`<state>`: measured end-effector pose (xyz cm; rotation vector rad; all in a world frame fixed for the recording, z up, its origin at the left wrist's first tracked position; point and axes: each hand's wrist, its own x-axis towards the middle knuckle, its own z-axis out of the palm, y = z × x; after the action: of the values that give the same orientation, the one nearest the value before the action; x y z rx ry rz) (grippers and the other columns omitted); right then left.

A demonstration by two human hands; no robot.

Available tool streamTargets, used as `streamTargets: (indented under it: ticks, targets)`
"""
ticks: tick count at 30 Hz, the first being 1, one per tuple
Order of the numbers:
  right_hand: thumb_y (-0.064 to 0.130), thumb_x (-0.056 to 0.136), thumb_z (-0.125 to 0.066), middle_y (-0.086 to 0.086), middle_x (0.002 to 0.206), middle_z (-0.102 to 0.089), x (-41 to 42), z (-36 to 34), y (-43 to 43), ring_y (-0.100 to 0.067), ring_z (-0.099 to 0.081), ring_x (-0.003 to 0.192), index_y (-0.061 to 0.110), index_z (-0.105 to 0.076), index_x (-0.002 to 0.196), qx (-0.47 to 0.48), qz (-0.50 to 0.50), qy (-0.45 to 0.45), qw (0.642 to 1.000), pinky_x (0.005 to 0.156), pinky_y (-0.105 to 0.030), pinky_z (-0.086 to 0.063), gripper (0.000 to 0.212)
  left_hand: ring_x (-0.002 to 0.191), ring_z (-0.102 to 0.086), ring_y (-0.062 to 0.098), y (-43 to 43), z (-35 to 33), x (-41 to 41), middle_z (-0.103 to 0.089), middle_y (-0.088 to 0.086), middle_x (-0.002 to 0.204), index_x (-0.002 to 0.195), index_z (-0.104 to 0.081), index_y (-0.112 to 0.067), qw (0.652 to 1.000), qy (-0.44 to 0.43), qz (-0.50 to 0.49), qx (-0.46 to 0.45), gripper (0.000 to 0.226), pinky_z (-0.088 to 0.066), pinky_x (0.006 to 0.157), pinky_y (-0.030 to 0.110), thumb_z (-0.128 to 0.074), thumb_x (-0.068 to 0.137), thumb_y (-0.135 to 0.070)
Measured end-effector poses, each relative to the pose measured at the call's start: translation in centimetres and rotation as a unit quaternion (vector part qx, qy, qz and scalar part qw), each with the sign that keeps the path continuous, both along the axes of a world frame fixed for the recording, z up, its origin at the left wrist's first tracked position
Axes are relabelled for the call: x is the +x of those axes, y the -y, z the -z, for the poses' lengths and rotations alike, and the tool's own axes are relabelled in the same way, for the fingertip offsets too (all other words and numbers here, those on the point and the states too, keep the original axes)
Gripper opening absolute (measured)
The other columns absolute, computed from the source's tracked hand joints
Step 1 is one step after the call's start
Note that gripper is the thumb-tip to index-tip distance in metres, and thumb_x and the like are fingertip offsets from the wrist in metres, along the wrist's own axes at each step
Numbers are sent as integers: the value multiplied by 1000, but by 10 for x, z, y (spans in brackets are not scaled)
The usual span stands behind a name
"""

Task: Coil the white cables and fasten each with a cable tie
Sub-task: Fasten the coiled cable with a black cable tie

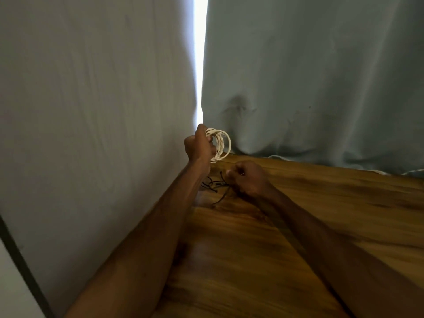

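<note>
Head view: on the worktop my right hand curls over the black cable ties; I cannot tell whether one is pinched. Just beyond the ties, my left hand grips the coiled white cable, raised before the curtain. I should lift a single tie and keep the loops squeezed together.

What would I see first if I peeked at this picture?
Probably the bright strip of light between the two grey curtains, running down the middle. Right under it, the left hand holds up a coil of white cable. Lower down, the right hand curls over a little pile of black cable ties on the wooden table.
</note>
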<state>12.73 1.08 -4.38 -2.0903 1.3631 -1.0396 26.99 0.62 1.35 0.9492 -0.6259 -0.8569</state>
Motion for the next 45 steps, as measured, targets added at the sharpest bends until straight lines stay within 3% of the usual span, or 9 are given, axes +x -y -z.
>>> streamTargets:
  ticks: [5, 10, 17, 23, 26, 29, 37, 41, 45]
  targets:
    - [17, 96, -64, -1, 95, -76, 9, -5, 22, -17, -69, 89, 16, -77, 95, -3, -51, -123, 991, 85, -41, -56, 13, 42, -52, 16, 2, 4, -2, -56, 3, 53, 55, -56, -12, 1000, -1, -19, 4, 38, -41, 45, 22, -58, 92, -22]
    - [22, 100, -61, -9, 80, -73, 8, -5, 26, -26, -68, 78, 9, -73, 81, -4, -61, -148, 987, 78, -45, -54, 26, 43, -50, 16, 4, 7, -6, -58, 9, 62, 57, -56, -11, 999, 24, -21, 2, 38, -39, 46, 22, -56, 92, -24]
    - [20, 92, -73, 0, 74, -75, 3, -2, 19, -14, -69, 71, 12, -78, 75, -53, -25, -88, 994, 70, -31, -53, 20, 44, -53, 15, 5, 10, -9, -61, 7, 61, 57, -58, -10, 999, 43, -25, 13, 40, -41, 47, 22, -55, 94, -27]
    - [14, 94, -71, -5, 85, -78, -34, -30, 9, 3, -67, 64, 5, -80, 93, 45, -36, 49, 997, 56, -13, -48, 13, 36, -47, 11, 1, 10, -12, -57, 6, 59, 55, -54, -13, 999, 35, -4, 12, 39, -35, 40, 18, -55, 92, -24]
    - [15, 94, -72, -6, 86, -78, -45, -26, 9, -7, -70, 69, 6, -80, 96, 67, -25, 66, 995, 56, -16, -49, 13, 35, -48, 10, 0, 9, -15, -58, 5, 57, 55, -54, -13, 999, 36, -1, 13, 39, -36, 39, 17, -54, 92, -24]
    - [16, 91, -75, 1, 88, -79, -44, -17, 8, 1, -71, 71, 8, -82, 95, 60, -29, 44, 997, 63, -19, -51, 11, 35, -49, 11, -2, 9, -17, -58, 5, 56, 54, -54, -12, 999, 40, 1, 13, 40, -37, 41, 19, -54, 92, -24]
    - [20, 91, -75, 0, 100, -79, -60, -19, -2, -1, -71, 77, 10, -81, 100, 70, -32, 77, 994, 57, -13, -50, 15, 40, -55, 14, -4, 10, -17, -62, 7, 60, 56, -55, -11, 998, 56, 4, 18, 37, -42, 42, 20, -54, 92, -22]
    - [29, 90, -76, -1, 98, -80, -77, -26, -13, -16, -75, 93, 11, -81, 100, 88, -33, 120, 988, 70, -24, -59, 21, 53, -66, 20, -5, 12, -23, -68, 7, 64, 61, -62, -10, 997, 69, 17, 25, 35, -54, 52, 27, -55, 93, -24]
    - [25, 89, -76, -3, 100, -80, -102, -35, -35, -16, -75, 94, 7, -80, 102, 104, -49, 180, 977, 74, -27, -60, 22, 36, -53, 12, -12, 11, -41, -58, 2, 52, 60, -55, -9, 997, 61, 48, 26, 34, -40, 40, 19, -53, 94, -18]
